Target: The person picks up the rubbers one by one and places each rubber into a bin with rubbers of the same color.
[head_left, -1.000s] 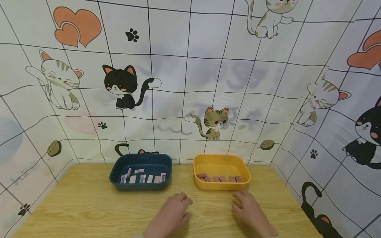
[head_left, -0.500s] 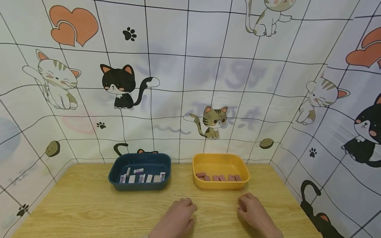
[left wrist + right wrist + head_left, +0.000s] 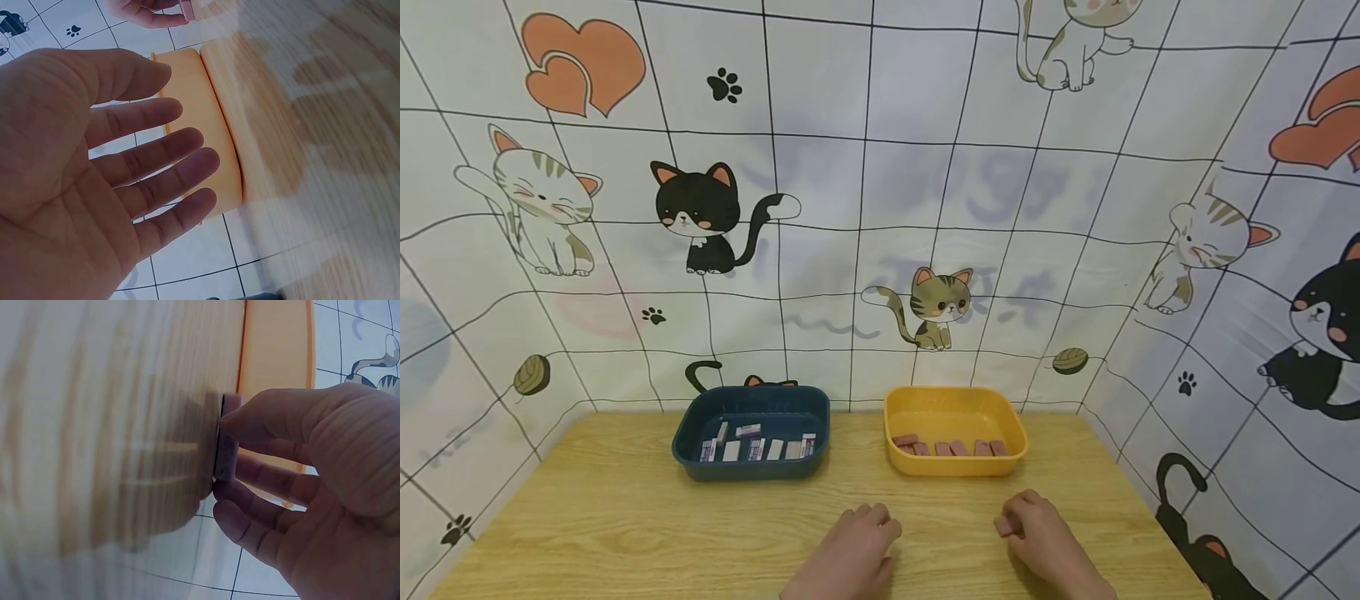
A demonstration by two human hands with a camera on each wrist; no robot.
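Observation:
My right hand (image 3: 1048, 533) pinches a small pink rectangular block (image 3: 1003, 526) just above the wooden table, in front of the yellow tray (image 3: 958, 463). In the right wrist view the thumb lies along one side of the pink block (image 3: 229, 439), close to the table surface. Over the table's middle, my left hand (image 3: 853, 548) holds nothing. The left wrist view shows that hand (image 3: 69, 156) palm-on, its fingers spread and nearly straight. Several similar pink blocks lie along the front inside the yellow tray.
A dark blue tray (image 3: 752, 472) stands left of the yellow one, with several white blocks, some in printed purple sleeves, inside. Both trays sit near the back of the wooden table (image 3: 625, 533). A cat-patterned cloth (image 3: 820, 192) rises behind and at both sides.
My right hand has drawn back from the yellow tray's front edge, and a pink block now shows in its fingers. My left hand has shifted slightly right and nearer.

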